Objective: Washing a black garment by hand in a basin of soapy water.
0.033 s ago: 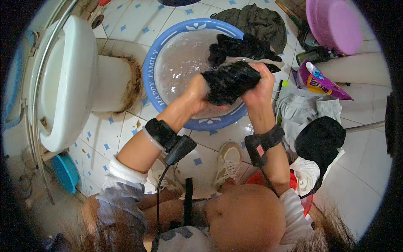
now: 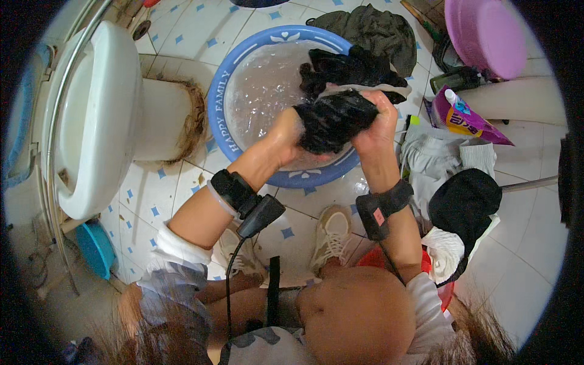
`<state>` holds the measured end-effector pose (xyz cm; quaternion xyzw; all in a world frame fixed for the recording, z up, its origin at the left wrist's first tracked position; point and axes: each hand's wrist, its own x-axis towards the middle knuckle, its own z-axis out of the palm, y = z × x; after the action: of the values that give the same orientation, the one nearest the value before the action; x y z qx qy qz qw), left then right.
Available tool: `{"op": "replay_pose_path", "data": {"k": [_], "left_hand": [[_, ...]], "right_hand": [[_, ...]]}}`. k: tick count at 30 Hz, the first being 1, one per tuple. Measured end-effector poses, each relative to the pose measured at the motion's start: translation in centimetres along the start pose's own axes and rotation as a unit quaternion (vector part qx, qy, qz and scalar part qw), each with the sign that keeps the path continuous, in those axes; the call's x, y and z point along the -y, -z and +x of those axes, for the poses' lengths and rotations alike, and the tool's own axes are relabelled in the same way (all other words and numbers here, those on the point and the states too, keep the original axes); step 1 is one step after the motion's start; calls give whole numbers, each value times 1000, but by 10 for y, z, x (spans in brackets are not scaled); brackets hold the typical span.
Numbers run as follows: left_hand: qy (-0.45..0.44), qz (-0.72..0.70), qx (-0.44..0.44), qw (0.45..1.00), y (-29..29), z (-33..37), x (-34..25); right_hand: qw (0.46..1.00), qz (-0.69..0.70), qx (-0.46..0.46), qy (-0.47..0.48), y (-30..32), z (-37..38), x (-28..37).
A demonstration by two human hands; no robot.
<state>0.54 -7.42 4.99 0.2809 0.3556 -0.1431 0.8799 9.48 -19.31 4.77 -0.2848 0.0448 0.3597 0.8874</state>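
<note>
Nothing had shifted: both the left hand (image 2: pixel 286 131) and right hand (image 2: pixel 380 125) stayed clenched on the wet black cloth garment (image 2: pixel 334 118), between them, dripping above the round blue plastic basin (image 2: pixel 219 121).

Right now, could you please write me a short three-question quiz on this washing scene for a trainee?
1. True or false: both hands grip the wet black garment.
2. The blue basin holds: A soapy water, B dry sand, C nothing.
3. What lies on the tiles just beyond the basin's far rim?

Key: 1 true, the left hand and right hand clasp it. 2 A. 3 the dark green cloth.
</note>
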Motion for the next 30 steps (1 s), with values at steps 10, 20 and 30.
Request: {"op": "replay_pose_path", "data": {"k": [10,20,30], "left_hand": [[99,-52,200,973,13,0,-2],[-442,432,-67,783,-5,-43,-25],[-663,629,-160,374,-12,-19,-7]], "right_hand": [[993,54,23,-103,-24,-5,-8],[995,56,-82,6,-7,19,31],[962,-202,-115,145,-19,2,1]]}}
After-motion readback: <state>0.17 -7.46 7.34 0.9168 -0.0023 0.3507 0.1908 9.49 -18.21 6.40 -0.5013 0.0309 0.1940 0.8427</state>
